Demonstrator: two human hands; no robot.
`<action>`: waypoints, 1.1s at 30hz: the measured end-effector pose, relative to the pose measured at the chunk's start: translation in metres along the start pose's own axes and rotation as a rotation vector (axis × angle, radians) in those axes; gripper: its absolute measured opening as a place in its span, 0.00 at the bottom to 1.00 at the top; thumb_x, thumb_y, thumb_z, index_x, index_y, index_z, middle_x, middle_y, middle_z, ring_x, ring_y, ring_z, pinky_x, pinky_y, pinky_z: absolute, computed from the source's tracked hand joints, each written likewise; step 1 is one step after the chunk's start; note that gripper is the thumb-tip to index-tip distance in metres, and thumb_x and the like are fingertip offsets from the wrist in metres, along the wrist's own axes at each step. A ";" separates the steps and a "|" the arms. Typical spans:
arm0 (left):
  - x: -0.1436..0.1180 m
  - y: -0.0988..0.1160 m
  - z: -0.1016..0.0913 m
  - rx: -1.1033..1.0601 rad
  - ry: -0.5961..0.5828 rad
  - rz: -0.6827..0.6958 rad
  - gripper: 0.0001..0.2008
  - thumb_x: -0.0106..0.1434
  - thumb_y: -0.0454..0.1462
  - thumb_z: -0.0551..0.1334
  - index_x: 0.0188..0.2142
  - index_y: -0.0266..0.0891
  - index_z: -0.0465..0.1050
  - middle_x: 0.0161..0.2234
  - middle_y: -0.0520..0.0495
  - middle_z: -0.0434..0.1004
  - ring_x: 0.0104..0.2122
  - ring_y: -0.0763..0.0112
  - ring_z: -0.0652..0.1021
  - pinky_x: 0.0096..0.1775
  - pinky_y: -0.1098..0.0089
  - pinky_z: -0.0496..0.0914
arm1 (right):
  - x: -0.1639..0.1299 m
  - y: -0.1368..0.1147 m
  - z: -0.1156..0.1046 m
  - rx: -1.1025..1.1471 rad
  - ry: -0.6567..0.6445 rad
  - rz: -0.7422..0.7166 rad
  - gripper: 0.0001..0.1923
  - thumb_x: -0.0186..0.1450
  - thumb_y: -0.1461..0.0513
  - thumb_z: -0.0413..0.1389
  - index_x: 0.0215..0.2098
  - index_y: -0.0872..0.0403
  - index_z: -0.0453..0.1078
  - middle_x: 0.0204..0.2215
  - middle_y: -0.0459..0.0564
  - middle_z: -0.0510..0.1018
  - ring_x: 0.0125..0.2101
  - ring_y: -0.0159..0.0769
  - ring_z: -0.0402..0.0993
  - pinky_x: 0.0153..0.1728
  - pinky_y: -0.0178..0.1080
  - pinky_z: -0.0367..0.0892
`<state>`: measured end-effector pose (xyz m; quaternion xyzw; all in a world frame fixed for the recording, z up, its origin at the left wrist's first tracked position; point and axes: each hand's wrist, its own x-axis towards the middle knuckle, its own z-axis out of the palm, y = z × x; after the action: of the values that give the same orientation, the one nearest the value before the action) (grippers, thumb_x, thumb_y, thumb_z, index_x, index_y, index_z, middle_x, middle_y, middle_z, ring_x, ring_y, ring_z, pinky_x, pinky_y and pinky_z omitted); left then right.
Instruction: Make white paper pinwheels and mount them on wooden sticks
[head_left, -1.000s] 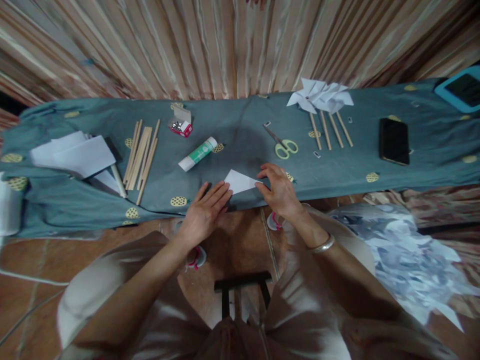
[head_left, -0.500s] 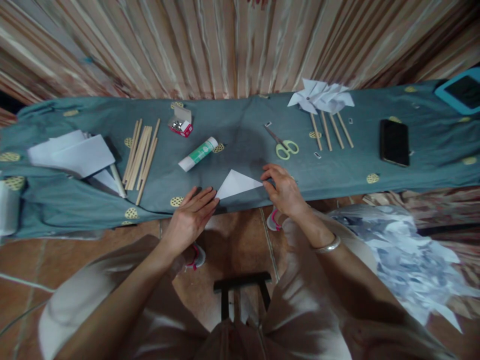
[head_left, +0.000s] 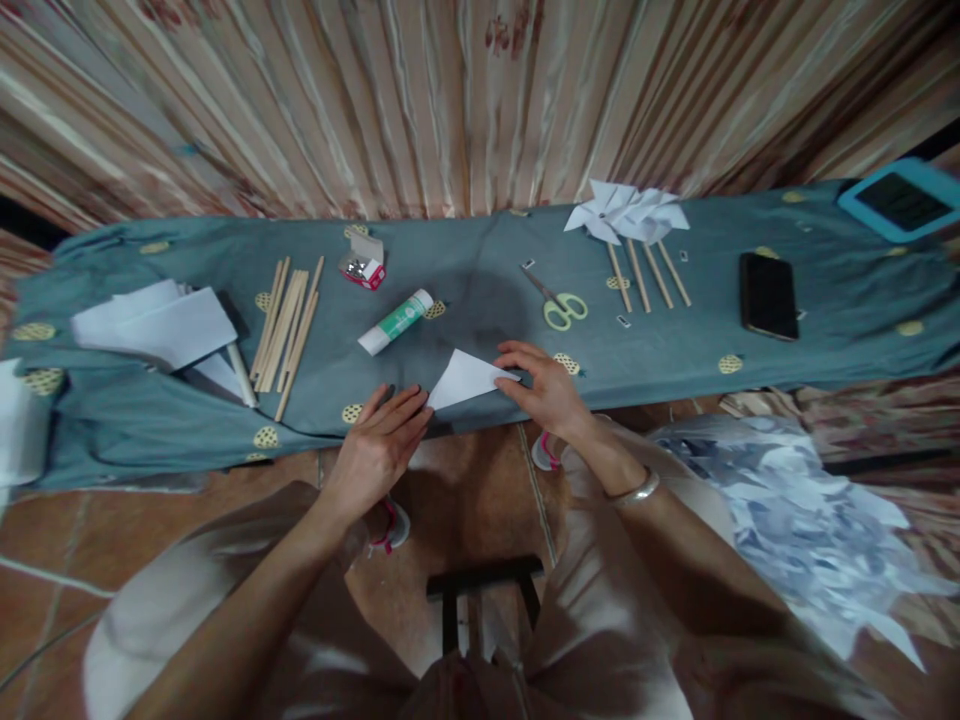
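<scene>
A striped, pleated curtain hangs behind a long table [head_left: 150, 420] draped in a grey-green cloth with yellow dots; below its near edge is a tiled floor.

Head view, taking the folded white paper triangle [head_left: 463, 379] as landmark: it lies flat at the near edge of the table, about midway along. The left hand [head_left: 379, 447] lies palm down with fingers loosely spread, its fingertips touching the triangle's left corner. The right hand [head_left: 541, 388] rests on the right tip, fingers drawn together and pressing or pinching it; which of the two cannot be told. Judging from this, a clean crease calls for one hand pinning the paper flat while the other runs firmly along the fold, corners kept matched.

Just beyond the triangle to the left lies a glue stick [head_left: 395, 321]; farther left a bundle of wooden sticks [head_left: 289, 320] and loose white sheets [head_left: 161, 325]. Beyond it to the right lie scissors [head_left: 556, 300], then paper pinwheels [head_left: 628, 212] on sticks, then a dark phone [head_left: 767, 294].

The one container, a small red-and-white box [head_left: 363, 263] beyond the glue stick, stands with its flap open; it holds small shiny metal pieces, too small to identify.
</scene>
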<state>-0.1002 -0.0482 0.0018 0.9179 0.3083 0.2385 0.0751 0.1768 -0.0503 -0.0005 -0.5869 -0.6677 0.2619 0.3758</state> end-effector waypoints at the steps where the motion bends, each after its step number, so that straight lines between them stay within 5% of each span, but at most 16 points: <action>1: -0.001 -0.001 0.000 -0.005 0.000 -0.005 0.13 0.70 0.33 0.57 0.50 0.36 0.77 0.53 0.39 0.78 0.57 0.56 0.75 0.62 0.47 0.65 | 0.000 -0.001 0.001 0.009 -0.002 0.004 0.05 0.61 0.62 0.59 0.35 0.51 0.76 0.51 0.56 0.78 0.53 0.46 0.74 0.56 0.49 0.65; 6: -0.001 -0.002 -0.003 -0.134 0.031 -0.115 0.13 0.70 0.37 0.56 0.45 0.37 0.80 0.50 0.40 0.81 0.53 0.56 0.78 0.59 0.49 0.69 | 0.004 -0.002 -0.005 0.042 0.041 0.008 0.03 0.61 0.63 0.57 0.31 0.51 0.74 0.49 0.56 0.79 0.51 0.44 0.76 0.56 0.49 0.65; 13: 0.026 0.004 -0.006 -0.689 0.198 -0.702 0.28 0.63 0.52 0.63 0.56 0.37 0.74 0.54 0.39 0.78 0.54 0.53 0.77 0.58 0.55 0.69 | 0.005 -0.015 -0.013 0.122 0.108 -0.034 0.03 0.63 0.61 0.58 0.33 0.50 0.74 0.51 0.55 0.78 0.53 0.43 0.74 0.57 0.49 0.64; 16: 0.045 0.004 -0.004 -0.932 0.264 -0.830 0.37 0.55 0.56 0.67 0.56 0.36 0.72 0.52 0.38 0.79 0.51 0.53 0.79 0.45 0.61 0.77 | 0.005 -0.024 -0.011 0.155 0.101 -0.063 0.03 0.64 0.60 0.58 0.34 0.50 0.74 0.52 0.54 0.77 0.53 0.43 0.74 0.57 0.49 0.64; 20: 0.066 0.006 -0.004 -1.155 0.044 -1.021 0.31 0.50 0.60 0.67 0.36 0.32 0.79 0.33 0.39 0.83 0.27 0.64 0.81 0.21 0.74 0.67 | 0.007 -0.033 -0.011 0.179 0.081 -0.096 0.04 0.65 0.60 0.57 0.35 0.50 0.74 0.55 0.53 0.75 0.55 0.43 0.73 0.57 0.49 0.64; 26: 0.077 0.013 -0.002 -1.271 -0.005 -1.067 0.24 0.43 0.55 0.73 0.22 0.34 0.77 0.17 0.48 0.74 0.13 0.80 0.66 0.16 0.77 0.53 | 0.008 -0.039 -0.017 0.160 0.068 -0.095 0.05 0.65 0.61 0.56 0.36 0.50 0.74 0.57 0.53 0.73 0.56 0.42 0.71 0.59 0.49 0.63; 33: 0.087 0.011 0.002 -1.194 0.195 -1.003 0.20 0.36 0.47 0.77 0.22 0.35 0.78 0.17 0.51 0.73 0.16 0.78 0.67 0.19 0.75 0.58 | 0.024 -0.010 -0.032 -0.033 0.211 0.032 0.19 0.62 0.64 0.51 0.52 0.51 0.70 0.52 0.55 0.77 0.52 0.45 0.74 0.50 0.48 0.71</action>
<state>-0.0330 -0.0041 0.0374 0.4481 0.5108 0.3810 0.6270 0.1961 -0.0315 0.0301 -0.6279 -0.6192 0.1933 0.4301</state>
